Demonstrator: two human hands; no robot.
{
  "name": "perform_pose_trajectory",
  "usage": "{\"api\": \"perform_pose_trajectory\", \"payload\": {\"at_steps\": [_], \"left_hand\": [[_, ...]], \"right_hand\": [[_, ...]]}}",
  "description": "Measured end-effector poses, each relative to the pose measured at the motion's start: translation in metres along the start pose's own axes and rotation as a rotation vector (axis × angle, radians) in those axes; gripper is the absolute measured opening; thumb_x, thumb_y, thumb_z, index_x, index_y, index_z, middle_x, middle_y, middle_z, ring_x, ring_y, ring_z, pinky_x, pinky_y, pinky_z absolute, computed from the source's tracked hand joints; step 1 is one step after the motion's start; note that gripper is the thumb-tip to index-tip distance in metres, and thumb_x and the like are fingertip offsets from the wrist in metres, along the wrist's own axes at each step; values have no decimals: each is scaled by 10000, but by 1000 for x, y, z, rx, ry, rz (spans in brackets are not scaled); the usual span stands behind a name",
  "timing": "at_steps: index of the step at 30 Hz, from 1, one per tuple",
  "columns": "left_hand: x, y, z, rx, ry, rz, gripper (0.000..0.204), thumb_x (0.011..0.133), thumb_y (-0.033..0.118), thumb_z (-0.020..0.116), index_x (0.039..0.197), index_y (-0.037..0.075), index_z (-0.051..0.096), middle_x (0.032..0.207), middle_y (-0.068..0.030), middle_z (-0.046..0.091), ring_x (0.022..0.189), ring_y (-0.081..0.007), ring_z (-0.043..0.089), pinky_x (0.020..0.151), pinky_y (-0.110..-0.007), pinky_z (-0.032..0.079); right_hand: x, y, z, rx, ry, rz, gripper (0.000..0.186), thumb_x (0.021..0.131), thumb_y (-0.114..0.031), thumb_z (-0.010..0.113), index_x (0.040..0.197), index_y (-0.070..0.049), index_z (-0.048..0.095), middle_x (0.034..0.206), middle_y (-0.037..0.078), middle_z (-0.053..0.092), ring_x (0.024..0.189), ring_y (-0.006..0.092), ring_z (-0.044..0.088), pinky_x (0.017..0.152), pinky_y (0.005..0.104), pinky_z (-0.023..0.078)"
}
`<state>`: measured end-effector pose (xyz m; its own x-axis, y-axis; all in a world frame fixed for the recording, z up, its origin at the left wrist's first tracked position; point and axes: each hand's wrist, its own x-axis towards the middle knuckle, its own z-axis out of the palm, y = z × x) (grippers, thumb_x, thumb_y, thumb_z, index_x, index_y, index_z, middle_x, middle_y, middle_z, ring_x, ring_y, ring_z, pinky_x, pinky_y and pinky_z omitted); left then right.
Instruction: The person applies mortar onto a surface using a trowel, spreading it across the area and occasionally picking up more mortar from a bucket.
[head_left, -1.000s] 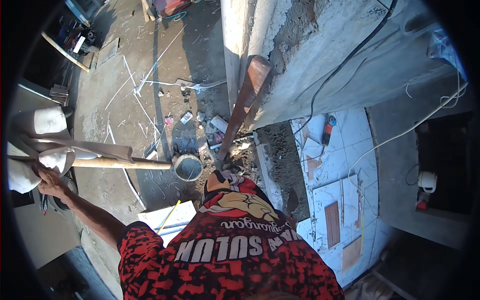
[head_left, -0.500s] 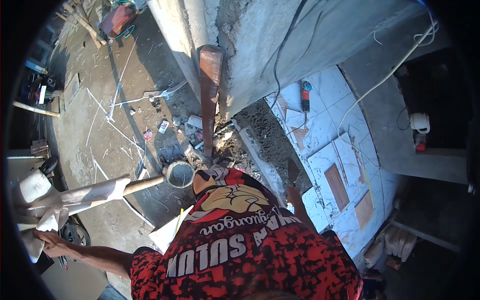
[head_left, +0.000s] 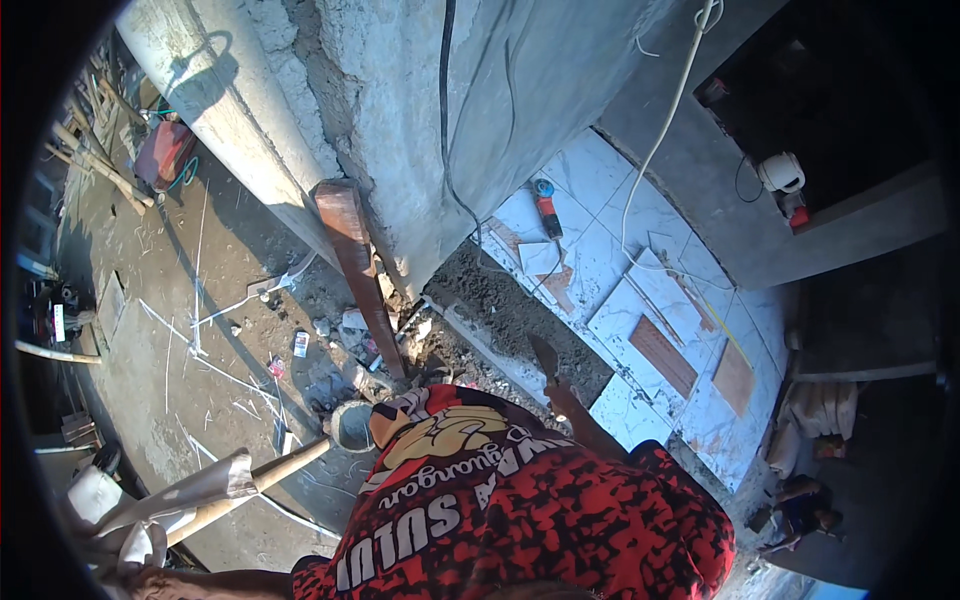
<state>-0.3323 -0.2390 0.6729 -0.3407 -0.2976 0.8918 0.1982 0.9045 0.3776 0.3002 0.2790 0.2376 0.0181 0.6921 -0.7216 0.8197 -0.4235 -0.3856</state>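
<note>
My right hand (head_left: 562,398) is closed around the handle of a trowel (head_left: 544,356). The trowel's blade is over a strip of rough grey mortar (head_left: 510,310) beside the tiled floor. Out at the lower left, my left hand (head_left: 145,581) is against pale cloth (head_left: 205,490) draped around a wooden pole (head_left: 290,466); its fingers are lost in the dark rim. A bucket (head_left: 351,427) of grey mix stands just left of my patterned red and black shirt, which hides part of it.
A brown wooden post (head_left: 355,265) leans against the concrete column (head_left: 400,130). White tiles (head_left: 620,300) carry a power tool (head_left: 546,208), brown tile pieces (head_left: 663,356) and a cable. Rubble and pale strips litter the ground at left. A person (head_left: 800,515) is at the lower right.
The view has turned, so the column and tiles appear farther left. The trowel's blade now slants to the left. My left hand appears lower, nearer the bottom edge.
</note>
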Motion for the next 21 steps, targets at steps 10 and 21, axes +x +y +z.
{"api": "perform_pose_trajectory", "payload": {"at_steps": [10,21], "left_hand": [[-11,32,26,-83,19,-59,461,857,316,701,1190,35,550,1076,-153,626,982,-233,616,799,-355,498],[-71,64,12,-144,30,-155,528,862,301,701,1253,21,483,1141,-176,592,1057,-250,585,861,-362,485]], "right_hand": [[-19,-33,7,-93,7,-63,381,701,-241,700,1033,-66,639,829,141,668,684,232,663,584,396,530],[-16,-38,4,119,0,-124,330,715,-181,702,990,-13,633,725,129,633,569,228,646,472,384,510]]}}
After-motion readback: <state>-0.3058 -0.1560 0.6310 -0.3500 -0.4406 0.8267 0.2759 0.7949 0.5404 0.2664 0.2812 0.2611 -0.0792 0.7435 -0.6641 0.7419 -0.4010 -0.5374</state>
